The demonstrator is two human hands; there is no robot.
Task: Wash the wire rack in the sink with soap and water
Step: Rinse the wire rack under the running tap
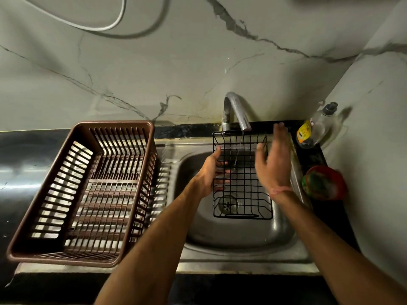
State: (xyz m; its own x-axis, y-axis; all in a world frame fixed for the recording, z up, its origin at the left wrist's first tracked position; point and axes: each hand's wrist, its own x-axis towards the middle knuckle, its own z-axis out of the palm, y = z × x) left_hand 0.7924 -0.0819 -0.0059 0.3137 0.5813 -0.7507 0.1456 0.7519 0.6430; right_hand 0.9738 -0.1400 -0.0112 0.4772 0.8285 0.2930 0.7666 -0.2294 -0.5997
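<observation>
The left hand [209, 172] grips the left edge of the black wire rack [242, 176], thumb over the front of the grid, fingers curled behind it. The rack is held upright over the steel sink [237, 234] bowl, its upper edge just under the tap [236, 113]; a thin water stream falls through the grid. The right hand [274, 164] is open, fingers spread, at the rack's right edge (contact cannot be confirmed). A soap bottle [316, 126] lies on the counter to the right; its yellow label is unreadable.
</observation>
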